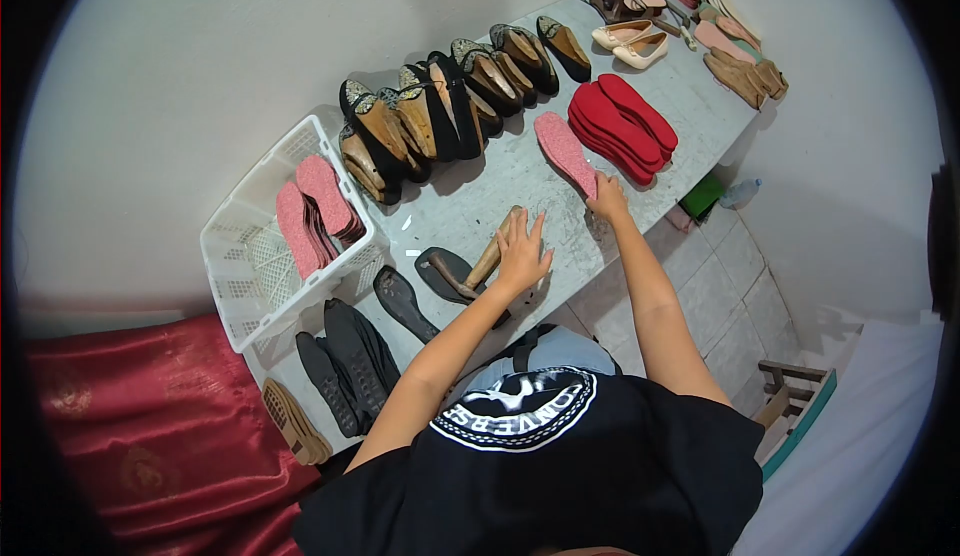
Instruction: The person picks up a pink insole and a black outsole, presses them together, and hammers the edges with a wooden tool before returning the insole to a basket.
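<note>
My right hand [607,199] grips the narrow end of a pink speckled insole [562,146] over the table. With its fingers spread, my left hand [523,254] rests at the wooden handle of a hammer [487,259]. Under the hammer lies a dark shoe sole [437,267], and another dark sole [403,303] is just to its left. Red insoles [610,126] are piled beyond my right hand.
A white plastic basket [235,301] holds stacked pink insoles. Black shoes on wooden lasts [430,116] line the wall side. Black soles [350,366] and brown soles [292,424] lie at the near left. Cream shoes [640,49] stand at the far end.
</note>
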{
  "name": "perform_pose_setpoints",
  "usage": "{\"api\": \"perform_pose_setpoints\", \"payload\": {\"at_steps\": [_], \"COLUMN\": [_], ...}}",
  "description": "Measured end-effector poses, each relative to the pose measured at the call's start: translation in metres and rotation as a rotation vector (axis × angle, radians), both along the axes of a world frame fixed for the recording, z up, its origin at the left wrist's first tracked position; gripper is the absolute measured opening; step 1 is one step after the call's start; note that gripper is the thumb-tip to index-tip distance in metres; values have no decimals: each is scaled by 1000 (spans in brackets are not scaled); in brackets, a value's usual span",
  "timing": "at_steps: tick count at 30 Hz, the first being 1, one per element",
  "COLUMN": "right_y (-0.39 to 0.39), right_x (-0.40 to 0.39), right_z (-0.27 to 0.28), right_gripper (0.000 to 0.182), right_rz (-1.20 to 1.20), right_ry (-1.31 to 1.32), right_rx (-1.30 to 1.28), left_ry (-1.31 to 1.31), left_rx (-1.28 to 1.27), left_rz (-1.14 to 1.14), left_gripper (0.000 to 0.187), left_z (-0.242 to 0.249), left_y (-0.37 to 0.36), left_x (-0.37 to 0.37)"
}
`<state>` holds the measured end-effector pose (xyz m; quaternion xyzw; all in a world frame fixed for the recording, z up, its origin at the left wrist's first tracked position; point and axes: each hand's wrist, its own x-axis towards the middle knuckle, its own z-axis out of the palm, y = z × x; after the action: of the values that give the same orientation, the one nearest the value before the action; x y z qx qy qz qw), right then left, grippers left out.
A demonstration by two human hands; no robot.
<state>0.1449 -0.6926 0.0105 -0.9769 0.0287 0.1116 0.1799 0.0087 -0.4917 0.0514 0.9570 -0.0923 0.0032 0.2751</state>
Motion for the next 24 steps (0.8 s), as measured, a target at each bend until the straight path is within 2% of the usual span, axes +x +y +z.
{"api": "perform_pose_setpoints", "payload": {"at_steps": [7,13,24], "right_y": [1,15,11], "right_x": [-10,-22,-17], "right_z": [-7,-7,-22], "right_gripper": [63,56,54], "right_rz": [103,89,181], "right_ry": [-40,-28,118], "right_rx": [-119,-174,-254], "left_ry": [46,74,232], "left_rx": [-9,46,426], "left_rz": [39,-9,-270], "left_gripper": [73,75,87], "left_z": [1,2,-32], "left_y": [3,-2,-22], "left_x": [-7,-6,47]}}
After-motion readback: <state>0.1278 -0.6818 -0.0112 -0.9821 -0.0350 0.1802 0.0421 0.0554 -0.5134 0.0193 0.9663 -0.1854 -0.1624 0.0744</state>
